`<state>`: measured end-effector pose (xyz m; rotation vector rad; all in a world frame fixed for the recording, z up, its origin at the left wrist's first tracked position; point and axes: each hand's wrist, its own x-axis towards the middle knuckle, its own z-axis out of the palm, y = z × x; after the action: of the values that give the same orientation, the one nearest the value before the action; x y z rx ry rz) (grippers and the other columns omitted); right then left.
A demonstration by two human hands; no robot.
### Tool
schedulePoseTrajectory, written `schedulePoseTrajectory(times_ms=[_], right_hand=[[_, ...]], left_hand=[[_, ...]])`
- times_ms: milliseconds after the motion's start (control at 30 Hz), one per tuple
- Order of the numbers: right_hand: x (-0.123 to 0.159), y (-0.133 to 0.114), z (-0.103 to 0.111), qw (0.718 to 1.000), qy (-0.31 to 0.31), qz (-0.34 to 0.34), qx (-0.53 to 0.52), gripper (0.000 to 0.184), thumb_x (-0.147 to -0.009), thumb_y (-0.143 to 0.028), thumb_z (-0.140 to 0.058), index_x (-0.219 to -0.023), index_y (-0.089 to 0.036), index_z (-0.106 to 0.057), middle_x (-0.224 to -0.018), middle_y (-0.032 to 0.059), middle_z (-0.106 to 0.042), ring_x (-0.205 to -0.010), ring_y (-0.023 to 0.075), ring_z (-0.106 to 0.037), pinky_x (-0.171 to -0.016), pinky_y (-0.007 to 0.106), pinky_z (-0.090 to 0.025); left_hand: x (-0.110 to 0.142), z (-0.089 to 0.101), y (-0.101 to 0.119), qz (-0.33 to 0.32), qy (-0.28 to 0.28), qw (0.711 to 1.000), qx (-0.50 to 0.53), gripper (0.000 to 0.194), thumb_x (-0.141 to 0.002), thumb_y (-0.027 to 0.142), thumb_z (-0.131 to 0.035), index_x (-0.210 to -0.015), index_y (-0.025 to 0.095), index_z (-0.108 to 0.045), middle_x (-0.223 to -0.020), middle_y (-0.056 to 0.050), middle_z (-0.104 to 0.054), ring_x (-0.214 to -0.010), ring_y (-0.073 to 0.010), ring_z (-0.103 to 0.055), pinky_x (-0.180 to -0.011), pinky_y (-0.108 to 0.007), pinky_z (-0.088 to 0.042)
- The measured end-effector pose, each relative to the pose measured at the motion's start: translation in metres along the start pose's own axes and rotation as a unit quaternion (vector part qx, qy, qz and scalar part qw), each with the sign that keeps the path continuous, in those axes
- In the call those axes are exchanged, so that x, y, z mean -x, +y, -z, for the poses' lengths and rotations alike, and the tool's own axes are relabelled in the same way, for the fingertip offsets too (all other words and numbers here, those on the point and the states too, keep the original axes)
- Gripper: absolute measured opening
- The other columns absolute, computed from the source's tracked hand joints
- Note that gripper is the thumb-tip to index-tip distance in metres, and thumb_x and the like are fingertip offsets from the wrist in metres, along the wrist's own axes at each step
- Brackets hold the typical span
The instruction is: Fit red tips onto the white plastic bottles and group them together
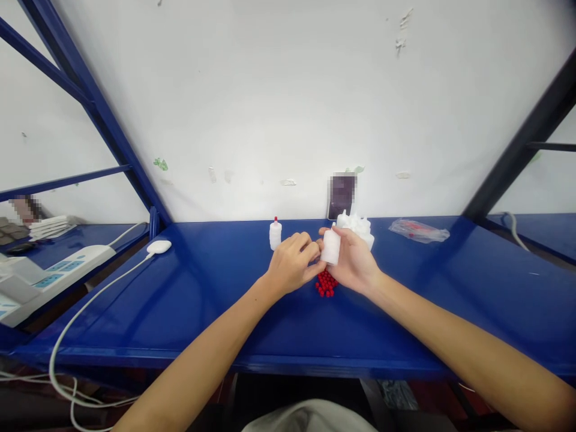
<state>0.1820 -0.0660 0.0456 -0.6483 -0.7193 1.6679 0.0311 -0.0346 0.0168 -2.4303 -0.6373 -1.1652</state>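
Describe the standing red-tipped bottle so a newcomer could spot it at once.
Find the blue table against the white wall. Near its back edge, just beyond the left hand, a white bottle stands upright. Its red tip sets it apart from the white-tipped bottle in the right hand.

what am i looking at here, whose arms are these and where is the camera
No machine here: these are a person's two bare hands, in one picture from a camera worn on that person's head, looking forward and down. The right hand holds a small white bottle; the left hand has its fingers close beside it. On the blue table, a heap of red caps lies beneath the hands. Farther back are a red-tipped bottle and a cluster of white bottles, with a plastic bag to the right.
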Motion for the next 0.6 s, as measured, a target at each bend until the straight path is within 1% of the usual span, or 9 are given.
schedulePoseTrajectory(times_ms=[33, 100, 167, 233, 267, 333, 467, 533, 600], right_hand=[[0.0, 0.001, 0.0, 1.0, -0.002, 0.005, 0.006, 0.015, -0.083, -0.034, -0.05, -0.085, -0.021, -0.056, -0.061, -0.0006, -0.054, -0.056, 0.0167, -0.053, -0.056, 0.03, -0.046], [-0.001, 0.003, 0.003, 0.999, -0.003, 0.027, 0.02, 0.014, -0.081, -0.034, -0.049, -0.081, -0.021, -0.055, -0.053, -0.0022, -0.048, -0.051, 0.0155, -0.049, -0.055, 0.029, -0.045], [-0.003, 0.003, 0.007, 0.997, 0.004, 0.065, 0.039, 0.013, -0.077, -0.033, -0.047, -0.077, -0.021, -0.054, -0.047, -0.0031, -0.044, -0.045, 0.0144, -0.042, -0.051, 0.028, -0.042], [-0.006, 0.001, 0.012, 0.992, 0.014, 0.113, 0.06, 0.013, -0.074, -0.033, -0.047, -0.072, -0.022, -0.054, -0.043, -0.003, -0.042, -0.041, 0.0137, -0.037, -0.045, 0.027, -0.036], [-0.007, -0.001, 0.015, 0.988, 0.02, 0.135, 0.07, 0.013, -0.072, -0.033, -0.047, -0.07, -0.022, -0.053, -0.042, -0.0028, -0.042, -0.04, 0.0134, -0.036, -0.043, 0.027, -0.034], [-0.01, -0.004, 0.019, 0.982, 0.03, 0.164, 0.084, 0.012, -0.069, -0.032, -0.048, -0.068, -0.022, -0.053, -0.041, -0.0028, -0.043, -0.038, 0.0127, -0.035, -0.042, 0.027, -0.032], [-0.011, -0.005, 0.023, 0.982, 0.035, 0.157, 0.104, 0.013, -0.069, -0.033, -0.048, -0.068, -0.021, -0.054, -0.041, -0.0023, -0.045, -0.038, 0.0128, -0.039, -0.043, 0.027, -0.038], [-0.01, -0.004, 0.023, 0.984, 0.038, 0.133, 0.11, 0.013, -0.069, -0.034, -0.048, -0.068, -0.022, -0.052, -0.043, -0.0021, -0.047, -0.038, 0.0135, -0.042, -0.042, 0.028, -0.04], [-0.01, -0.003, 0.022, 0.986, 0.042, 0.113, 0.119, 0.015, -0.069, -0.036, -0.048, -0.066, -0.022, -0.049, -0.05, -0.0009, -0.051, -0.038, 0.0136, -0.046, -0.038, 0.028, -0.038]], left_hand=[[0.001, 0.0, 0.001, 0.015, 0.007, 1.0, 0.006, 0.022, -0.09, 0.028, -0.053, -0.071, 0.02, -0.046, -0.073, -0.003, -0.052, -0.066, -0.016, -0.049, -0.061, -0.029, -0.037], [0.002, 0.002, 0.003, 0.025, -0.02, 0.998, 0.05, 0.023, -0.09, 0.032, -0.056, -0.072, 0.02, -0.046, -0.073, -0.002, -0.053, -0.067, -0.0154, -0.05, -0.062, -0.028, -0.038], [0.002, 0.007, 0.002, 0.029, -0.089, 0.988, 0.123, 0.023, -0.09, 0.038, -0.057, -0.081, 0.019, -0.05, -0.077, -0.002, -0.056, -0.068, -0.0149, -0.052, -0.063, -0.027, -0.039], [0.004, 0.013, -0.003, 0.061, -0.159, 0.968, 0.183, 0.022, -0.094, 0.04, -0.053, -0.097, 0.019, -0.053, -0.079, 0.0, -0.058, -0.067, -0.0141, -0.053, -0.063, -0.026, -0.04], [0.005, 0.015, -0.007, 0.082, -0.188, 0.958, 0.2, 0.021, -0.097, 0.037, -0.048, -0.106, 0.019, -0.053, -0.078, 0.001, -0.059, -0.067, -0.0137, -0.054, -0.064, -0.026, -0.041], [0.008, 0.017, -0.015, 0.097, -0.234, 0.944, 0.209, 0.02, -0.099, 0.028, -0.043, -0.112, 0.02, -0.056, -0.082, 0.0, -0.061, -0.071, -0.0135, -0.056, -0.068, -0.026, -0.043], [0.013, 0.012, -0.022, 0.088, -0.306, 0.927, 0.196, 0.022, -0.096, 0.021, -0.048, -0.111, 0.02, -0.063, -0.093, -0.003, -0.063, -0.079, -0.0142, -0.059, -0.072, -0.026, -0.044], [0.013, 0.007, -0.021, 0.09, -0.318, 0.923, 0.194, 0.022, -0.095, 0.023, -0.05, -0.111, 0.02, -0.065, -0.092, -0.003, -0.061, -0.079, -0.0144, -0.058, -0.071, -0.026, -0.044], [0.012, 0.003, -0.018, 0.09, -0.32, 0.923, 0.195, 0.022, -0.094, 0.024, -0.052, -0.11, 0.021, -0.066, -0.092, -0.003, -0.061, -0.078, -0.0143, -0.058, -0.071, -0.026, -0.044]])
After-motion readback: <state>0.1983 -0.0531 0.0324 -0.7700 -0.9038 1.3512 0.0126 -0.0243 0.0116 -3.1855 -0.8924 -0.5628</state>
